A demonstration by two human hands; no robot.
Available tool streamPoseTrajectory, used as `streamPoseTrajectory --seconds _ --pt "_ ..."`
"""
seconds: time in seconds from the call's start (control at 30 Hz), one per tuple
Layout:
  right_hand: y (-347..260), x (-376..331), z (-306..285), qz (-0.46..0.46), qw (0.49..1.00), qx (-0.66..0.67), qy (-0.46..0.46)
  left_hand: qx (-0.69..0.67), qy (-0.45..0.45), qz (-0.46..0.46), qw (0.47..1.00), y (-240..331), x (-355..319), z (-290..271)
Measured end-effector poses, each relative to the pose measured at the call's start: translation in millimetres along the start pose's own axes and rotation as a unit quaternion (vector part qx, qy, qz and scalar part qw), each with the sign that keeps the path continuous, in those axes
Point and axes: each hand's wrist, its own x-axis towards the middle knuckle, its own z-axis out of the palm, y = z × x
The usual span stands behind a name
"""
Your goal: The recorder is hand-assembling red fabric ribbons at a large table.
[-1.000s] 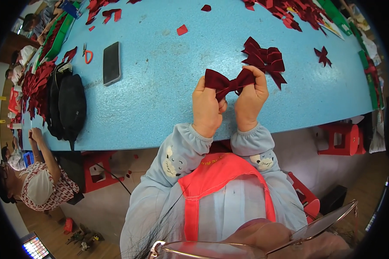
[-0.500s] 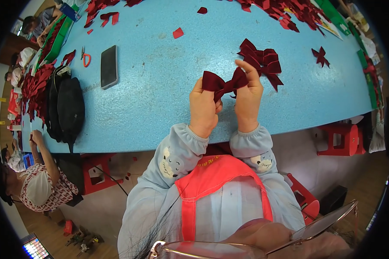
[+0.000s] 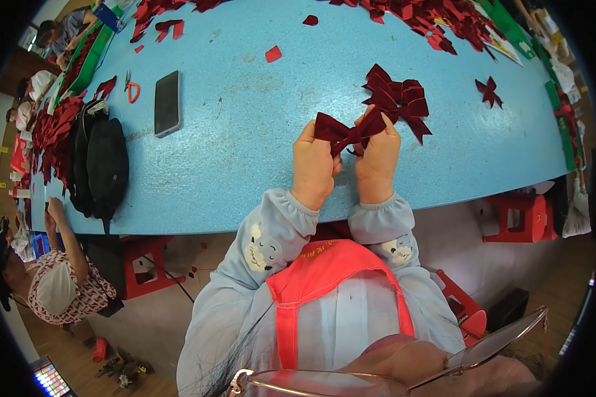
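Observation:
A dark red velvet bow (image 3: 349, 132) is stretched between my two hands above the near part of the blue table. My left hand (image 3: 313, 167) pinches its left loop, thumb in front. The right loop is gripped by my right hand (image 3: 377, 161), with the thumb and index finger around it. Some fingers of both hands are hidden behind the bow and palms. Just beyond my right hand lies a small pile of finished-looking red bows (image 3: 398, 99), their tails spread on the table.
Left on the blue table (image 3: 245, 152) lie a phone (image 3: 167, 104), orange-handled scissors (image 3: 132, 91) and a black bag (image 3: 107, 165). Red ribbon pieces (image 3: 417, 16) heap along the far side. A single ribbon bow (image 3: 489, 92) lies at right. Another person (image 3: 53, 278) works at left. Red stools (image 3: 520, 218) stand below.
My right index finger, raised before, has come down onto the bow's right loop. The bow has shifted slightly right and nearer me, still held in both hands.

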Motion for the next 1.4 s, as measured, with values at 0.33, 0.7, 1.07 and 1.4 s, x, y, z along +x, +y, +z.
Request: streamPoseTrajectory --seconds 0.33,0.7,1.07,1.4 --pt "-6 0 -5 0.084 0.996 0.003 0.011 0.042 0.015 0.001 0.999 1 2 -3" --pt "-3 0 2 0.007 0.999 0.029 0.033 -0.004 0.047 0.026 0.999 0 6 4" --pt "-22 13 8 -0.169 0.985 0.002 0.04 0.03 -0.064 0.056 0.996 21 16 24" --pt "-37 11 10 -0.206 0.977 -0.02 -0.052 0.162 -0.163 0.222 0.947 50 -4 11"
